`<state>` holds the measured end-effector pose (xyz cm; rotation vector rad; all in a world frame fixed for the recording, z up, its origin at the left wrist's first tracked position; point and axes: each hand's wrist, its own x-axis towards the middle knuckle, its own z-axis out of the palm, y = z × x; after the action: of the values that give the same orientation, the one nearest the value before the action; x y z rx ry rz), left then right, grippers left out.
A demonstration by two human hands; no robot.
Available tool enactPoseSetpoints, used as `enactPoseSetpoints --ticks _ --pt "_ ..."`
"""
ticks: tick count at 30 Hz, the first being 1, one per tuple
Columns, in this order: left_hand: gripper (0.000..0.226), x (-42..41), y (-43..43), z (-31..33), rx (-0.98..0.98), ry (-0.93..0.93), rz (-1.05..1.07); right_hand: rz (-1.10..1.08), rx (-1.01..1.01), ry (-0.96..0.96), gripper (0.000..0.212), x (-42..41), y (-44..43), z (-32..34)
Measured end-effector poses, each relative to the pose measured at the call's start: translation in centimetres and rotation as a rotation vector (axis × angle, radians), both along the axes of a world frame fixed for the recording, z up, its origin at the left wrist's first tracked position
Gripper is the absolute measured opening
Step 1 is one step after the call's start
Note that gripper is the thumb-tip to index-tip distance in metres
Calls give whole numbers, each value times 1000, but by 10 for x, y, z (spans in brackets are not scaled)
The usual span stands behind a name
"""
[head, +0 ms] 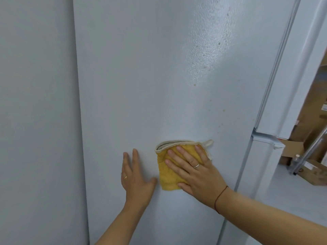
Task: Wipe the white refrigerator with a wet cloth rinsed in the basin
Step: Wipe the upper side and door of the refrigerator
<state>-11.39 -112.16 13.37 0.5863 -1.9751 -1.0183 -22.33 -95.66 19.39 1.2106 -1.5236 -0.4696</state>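
A folded yellow cloth with cream trim is pressed against the speckled white refrigerator by the right hand, grip spread; the left hand, likewise spread, is laid beside it.

We had our right hand flat on the cloth, pressing it against the side of the refrigerator, low on that side, at about six o'clock from its middle. Our left hand lay flat on the same side, just beside the cloth at its nine o'clock. A wall stood at the refrigerator's nine o'clock, its doors at three o'clock. Beyond the doors, cardboard boxes sat on the floor.
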Motion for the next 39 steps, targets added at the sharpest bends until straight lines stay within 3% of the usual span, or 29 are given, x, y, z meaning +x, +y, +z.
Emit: enactPoseSetpoints --ticks 6,12,18,25,29,39 --pt "90 -12 2 29 -243 80 12 49 -69 43 81 -10 6 62" --pt "73 -26 -7 108 -446 170 71 70 -181 76 76 -15 -5 154" --pt "83 -34 -7 196 -438 188 72 31 -277 70 76 -16 -4 243" --pt "94 -26 -15 203 -499 85 60 -116 -415 -71 82 -8 31 334" --pt "95 -26 -20 202 -530 66 60 -156 -472 -86 80 -8 41 315" --pt "95 -31 -20 195 -549 92 54 -184 -579 -130 77 -8 62 118"
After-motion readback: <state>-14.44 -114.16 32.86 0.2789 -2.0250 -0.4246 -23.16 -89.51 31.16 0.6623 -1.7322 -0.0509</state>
